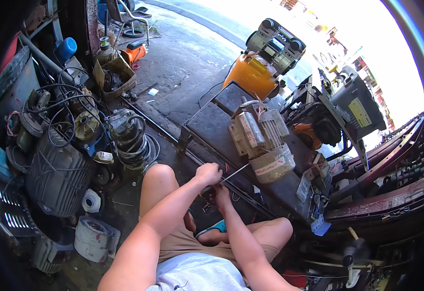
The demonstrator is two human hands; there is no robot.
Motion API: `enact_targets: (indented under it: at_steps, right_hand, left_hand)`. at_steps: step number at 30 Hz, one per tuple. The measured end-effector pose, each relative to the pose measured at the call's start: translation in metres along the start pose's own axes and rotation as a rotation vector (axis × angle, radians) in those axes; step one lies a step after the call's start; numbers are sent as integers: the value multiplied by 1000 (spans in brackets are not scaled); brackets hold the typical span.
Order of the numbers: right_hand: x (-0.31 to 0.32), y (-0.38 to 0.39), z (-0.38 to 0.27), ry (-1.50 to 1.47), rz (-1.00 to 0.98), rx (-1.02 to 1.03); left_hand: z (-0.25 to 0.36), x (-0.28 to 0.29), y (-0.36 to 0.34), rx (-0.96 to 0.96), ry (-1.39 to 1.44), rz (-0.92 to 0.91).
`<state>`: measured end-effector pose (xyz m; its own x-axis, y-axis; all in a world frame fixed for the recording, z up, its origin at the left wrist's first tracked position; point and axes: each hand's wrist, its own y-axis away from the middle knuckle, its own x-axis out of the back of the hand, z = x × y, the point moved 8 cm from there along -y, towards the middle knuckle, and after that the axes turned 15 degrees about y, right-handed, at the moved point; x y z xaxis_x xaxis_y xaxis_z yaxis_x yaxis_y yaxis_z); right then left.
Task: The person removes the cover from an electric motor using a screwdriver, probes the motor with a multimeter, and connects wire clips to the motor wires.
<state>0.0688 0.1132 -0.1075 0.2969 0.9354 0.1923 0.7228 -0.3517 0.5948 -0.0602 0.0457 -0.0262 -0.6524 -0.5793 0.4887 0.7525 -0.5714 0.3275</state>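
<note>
The thin metal rod is lying slantwise between the person's knees and the grey electric motor on the dark metal platform, its near end meeting both hands. The left hand is clenching around something small at that end; the right hand is pinching beneath it. Some fitting work seems under way, calling for a steady hold. What the fingers are enclosing is hidden, and the clutter by the right thigh is too dark to read.

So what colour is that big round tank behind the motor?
The tank is orange, with a grey compressor unit on top. The head view shows it best.
</note>
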Motion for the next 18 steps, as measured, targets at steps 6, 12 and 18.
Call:
enact_targets:
  at_steps: [6,12,18]
  right_hand:
    - [15,0,-5,23,31,13]
    - [13,0,-2,-1,56,33]
    - [6,-2,5,1,50,40]
  left_hand:
    - [7,-9,-4,-23,9,-20]
    - [3,-7,-4,-33,-13,-32]
    - [-4,-7,-4,-33,-19,-40]
